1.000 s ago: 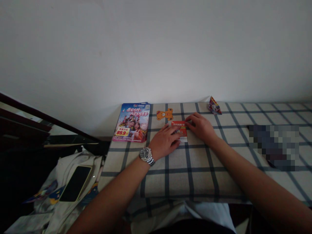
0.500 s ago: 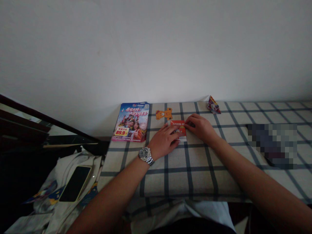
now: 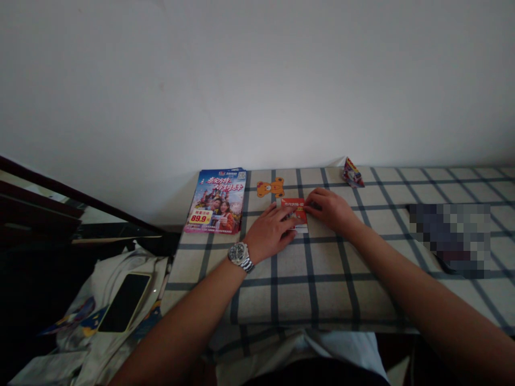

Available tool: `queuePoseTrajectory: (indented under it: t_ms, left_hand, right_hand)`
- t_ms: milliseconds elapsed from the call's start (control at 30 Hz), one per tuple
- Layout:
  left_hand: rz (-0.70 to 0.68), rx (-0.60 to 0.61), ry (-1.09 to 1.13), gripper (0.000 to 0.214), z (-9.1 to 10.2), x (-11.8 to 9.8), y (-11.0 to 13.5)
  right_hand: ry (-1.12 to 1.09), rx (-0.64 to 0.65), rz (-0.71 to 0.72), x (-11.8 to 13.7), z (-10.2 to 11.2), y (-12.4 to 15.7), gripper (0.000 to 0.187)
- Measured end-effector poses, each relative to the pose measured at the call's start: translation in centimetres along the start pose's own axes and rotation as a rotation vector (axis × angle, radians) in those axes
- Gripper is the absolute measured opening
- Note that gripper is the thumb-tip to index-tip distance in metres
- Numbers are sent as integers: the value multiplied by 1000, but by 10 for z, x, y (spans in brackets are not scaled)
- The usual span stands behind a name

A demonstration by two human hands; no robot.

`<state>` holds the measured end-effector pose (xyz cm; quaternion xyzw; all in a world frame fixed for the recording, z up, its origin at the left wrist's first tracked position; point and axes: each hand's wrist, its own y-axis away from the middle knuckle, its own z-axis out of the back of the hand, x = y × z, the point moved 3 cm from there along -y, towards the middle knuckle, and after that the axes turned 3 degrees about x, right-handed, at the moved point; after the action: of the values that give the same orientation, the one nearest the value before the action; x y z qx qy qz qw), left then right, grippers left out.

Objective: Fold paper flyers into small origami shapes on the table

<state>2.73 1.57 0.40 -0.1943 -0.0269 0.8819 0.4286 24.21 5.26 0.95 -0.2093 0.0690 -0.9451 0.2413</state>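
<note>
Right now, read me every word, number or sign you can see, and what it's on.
"限量活动", flyer, yellow label.
"89.9", same label; first digit soft.
"泰安方特", flyer, title.
"大学生特惠季", flyer, title's second line.
QR code, flyer's top right corner; not words.
Red card: heading partly covered, too blurred.
Flyer's bottom line, watch, folded paper: too small to read.
</note>
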Motion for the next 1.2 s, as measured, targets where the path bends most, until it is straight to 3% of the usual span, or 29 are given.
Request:
queuePoseTrajectory:
  t_ms: [500,967,1200]
  left_hand:
    - [47,-14,23,39,-2,3,-1]
    - [26,-17,41,42,0,5,1]
    - [31,-23,53,40,-1,5,1]
  right_hand:
    - [-44,-29,158,5,0,20,21]
    - [-10,53,184,5,3,29,40]
    - [-29,53,206,4,4,29,41]
